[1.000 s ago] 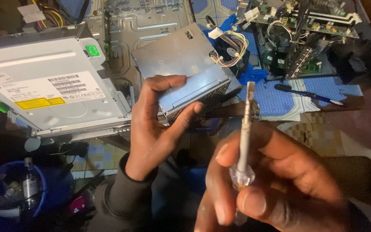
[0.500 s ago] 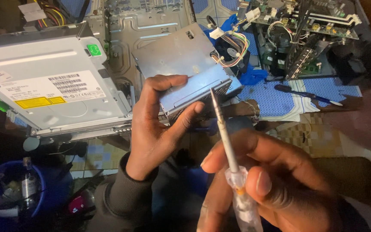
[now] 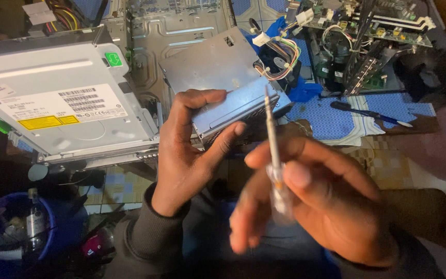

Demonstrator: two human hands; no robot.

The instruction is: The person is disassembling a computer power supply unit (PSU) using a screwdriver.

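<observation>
Against the near edge of the open case (image 3: 181, 31) sits the power supply (image 3: 223, 82), a grey sheet-metal box tipped up on one side. It looks stiff and fairly heavy for its bulk, with smooth faces that could slip; the safest hold is across its short end, clear of the cable bundle (image 3: 280, 57) at its far corner. The left hand (image 3: 192, 150) clamps that near end, thumb on the front wall, fingers curled over the top. The right hand (image 3: 316, 201), blurred, pinches a screwdriver (image 3: 274, 150) by its clear handle, tip pointing at the box's front wall. Left of the box lies an optical drive (image 3: 63, 103); right of it, a circuit board (image 3: 367, 31) and a blue mat (image 3: 347, 113).
</observation>
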